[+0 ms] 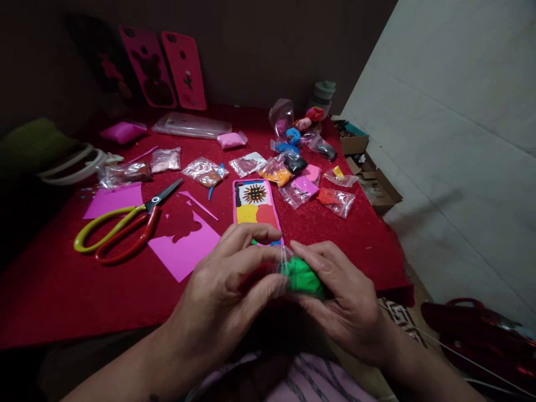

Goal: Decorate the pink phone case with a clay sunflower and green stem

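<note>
Between both hands, over the table's front edge, is a clear plastic bag of green modelling clay [306, 277]. My left hand [238, 273] pinches the bag's gathered clear end with thumb and fingers. On the other side, my right hand [345, 296] is closed round the green lump. Just beyond the hands lies a pink-edged phone case [255, 209], its back covered with white, yellow and red patches and a dark, spiky sun-like shape. The near end of the case is partly hidden by my left hand.
Scissors [142, 215] with yellow and red handles lie at left beside cut pink sheet [186, 248]. Several clay packets [305, 187] spread across the red cloth [125, 301]. Decorated phone cases [184, 70] lean at the back; a bottle [323, 95] stands back right. Cardboard boxes [379, 184] sit beyond the right edge.
</note>
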### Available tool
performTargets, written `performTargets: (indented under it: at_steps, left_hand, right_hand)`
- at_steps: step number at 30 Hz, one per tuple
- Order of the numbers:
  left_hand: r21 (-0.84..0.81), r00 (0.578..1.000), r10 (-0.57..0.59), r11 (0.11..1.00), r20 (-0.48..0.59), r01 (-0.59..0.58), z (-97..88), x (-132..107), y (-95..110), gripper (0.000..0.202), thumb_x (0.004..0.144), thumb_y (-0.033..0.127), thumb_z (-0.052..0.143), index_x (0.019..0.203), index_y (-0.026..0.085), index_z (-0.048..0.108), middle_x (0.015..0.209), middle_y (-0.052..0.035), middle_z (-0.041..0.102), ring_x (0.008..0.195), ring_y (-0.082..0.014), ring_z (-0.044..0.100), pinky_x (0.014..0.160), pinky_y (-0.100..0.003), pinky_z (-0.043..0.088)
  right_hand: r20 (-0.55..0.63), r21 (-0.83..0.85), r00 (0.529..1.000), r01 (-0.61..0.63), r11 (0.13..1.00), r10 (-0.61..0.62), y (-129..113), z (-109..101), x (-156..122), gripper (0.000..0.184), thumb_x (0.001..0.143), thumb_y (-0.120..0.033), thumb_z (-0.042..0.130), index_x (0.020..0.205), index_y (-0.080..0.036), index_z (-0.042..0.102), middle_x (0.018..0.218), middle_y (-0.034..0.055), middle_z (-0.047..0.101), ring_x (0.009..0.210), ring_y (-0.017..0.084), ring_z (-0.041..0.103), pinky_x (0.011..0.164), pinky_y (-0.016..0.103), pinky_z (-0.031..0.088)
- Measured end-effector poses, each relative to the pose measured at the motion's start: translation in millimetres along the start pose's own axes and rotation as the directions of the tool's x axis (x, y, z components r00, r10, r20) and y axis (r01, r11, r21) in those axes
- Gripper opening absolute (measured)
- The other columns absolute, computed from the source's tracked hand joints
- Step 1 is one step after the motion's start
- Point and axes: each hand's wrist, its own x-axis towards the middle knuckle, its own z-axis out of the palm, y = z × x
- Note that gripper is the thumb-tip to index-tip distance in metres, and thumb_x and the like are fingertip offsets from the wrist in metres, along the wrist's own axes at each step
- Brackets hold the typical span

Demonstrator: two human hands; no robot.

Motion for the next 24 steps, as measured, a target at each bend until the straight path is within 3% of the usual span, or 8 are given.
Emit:
performTargets:
  at_steps: [5, 10, 17, 21, 24]
  left_hand:
    - [-0.033, 0.998, -0.018, 0.999, 0.061, 0.02, 0.0, 4.4, 0.5, 0.016, 0.092, 0.02, 0.068, 0.099, 0.033, 0.075, 0.12, 0.0008, 0.066, 0.113, -0.0148, 0.064, 0.091, -0.021, 0.051]
    - [-0.052, 0.993, -0.071, 0.996, 0.094, 0.076, 2.7, 5.8, -2.1, 0.01, 0.091, 0.017, 0.066, 0.086, 0.024, 0.071, 0.12, -0.0016, 0.063, 0.115, -0.0143, 0.063, 0.092, -0.02, 0.049]
    - [-0.13, 0.99, -0.097, 0.985, 0.107, 0.111, 5.4, 5.2, -4.7, 0.015, 0.087, 0.011, 0.066, 0.086, 0.025, 0.068, 0.124, 0.0009, 0.061, 0.12, -0.0147, 0.06, 0.099, -0.023, 0.047]
    - [-0.401, 0.951, -0.238, 0.865, 0.199, 0.301, -4.4, 9.1, -4.8, 0.012, 0.087, 0.023, 0.071, 0.075, 0.022, 0.069, 0.125, -0.0047, 0.063, 0.117, -0.0236, 0.064, 0.093, -0.03, 0.055]
    - [-0.497, 0.927, -0.331, 0.783, 0.174, 0.373, -9.9, 10.5, -5.4, 0.013, 0.085, 0.027, 0.075, 0.074, 0.022, 0.072, 0.127, -0.0033, 0.065, 0.124, -0.0225, 0.061, 0.088, -0.021, 0.056]
  right_hand:
    - [-0.002, -0.001, 1.0, 0.009, 1.0, -0.009, 0.0, -2.1, 0.7, 0.05, 0.092, -0.011, 0.064, 0.14, -0.012, 0.053, 0.105, 0.0126, 0.068, 0.095, 0.022, 0.066, 0.08, 0.033, 0.059]
    - [0.008, -0.005, 1.0, 0.008, 1.0, -0.008, 2.3, -1.5, -0.4, 0.049, 0.09, -0.009, 0.063, 0.138, -0.008, 0.054, 0.103, 0.0137, 0.068, 0.093, 0.023, 0.066, 0.078, 0.034, 0.059]
    - [0.013, 0.017, 1.0, 0.008, 1.0, -0.009, 3.0, -1.7, -0.5, 0.05, 0.09, -0.01, 0.064, 0.139, -0.008, 0.054, 0.105, 0.0142, 0.068, 0.094, 0.023, 0.067, 0.079, 0.034, 0.059]
    - [-0.023, 0.002, 1.0, -0.016, 1.0, 0.016, 3.2, -3.9, 1.2, 0.049, 0.092, -0.014, 0.065, 0.14, -0.015, 0.054, 0.103, 0.0111, 0.068, 0.09, 0.021, 0.067, 0.077, 0.033, 0.06]
    - [-0.044, 0.006, 0.999, -0.027, 1.0, 0.027, 4.3, -5.0, 1.3, 0.049, 0.092, -0.015, 0.066, 0.139, -0.016, 0.055, 0.102, 0.01, 0.068, 0.09, 0.021, 0.068, 0.078, 0.033, 0.06]
